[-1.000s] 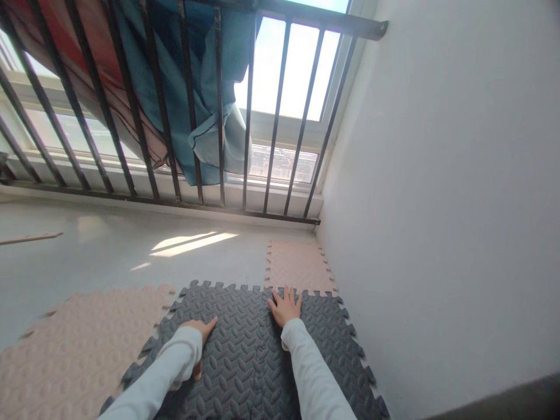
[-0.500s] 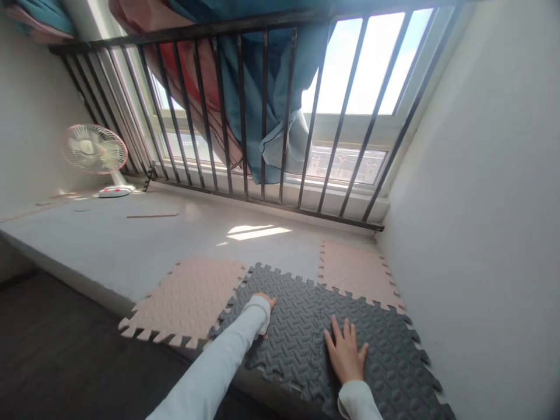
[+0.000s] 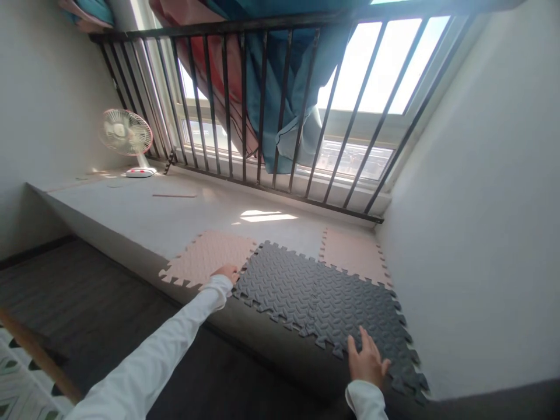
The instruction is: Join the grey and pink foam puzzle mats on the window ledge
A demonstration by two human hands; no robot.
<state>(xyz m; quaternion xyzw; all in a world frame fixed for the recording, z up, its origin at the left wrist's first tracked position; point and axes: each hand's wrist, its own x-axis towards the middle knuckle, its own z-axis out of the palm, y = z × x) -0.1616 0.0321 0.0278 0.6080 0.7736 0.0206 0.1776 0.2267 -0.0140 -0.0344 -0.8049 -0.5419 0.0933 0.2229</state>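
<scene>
Foam tiles are being laid edge to edge on the raised grey platform (image 3: 144, 216) under the barred window: two dark grey interlocking foam mats (image 3: 324, 300) sit joined along the front edge, with a pink foam mat (image 3: 205, 259) at their left and a second pink mat (image 3: 354, 256) behind, by the white wall (image 3: 472, 233). Left hand (image 3: 226, 272) lies where the left pink mat meets the dark one, fingers seemingly flat, gripping nothing that shows. Right hand (image 3: 367, 361) rests open, fingers spread, on the near edge of the right dark mat. Judging by this, seams are being pressed home; next would be pushing the toothed edges together until flush. A small white fan (image 3: 126, 137) stands far left.
</scene>
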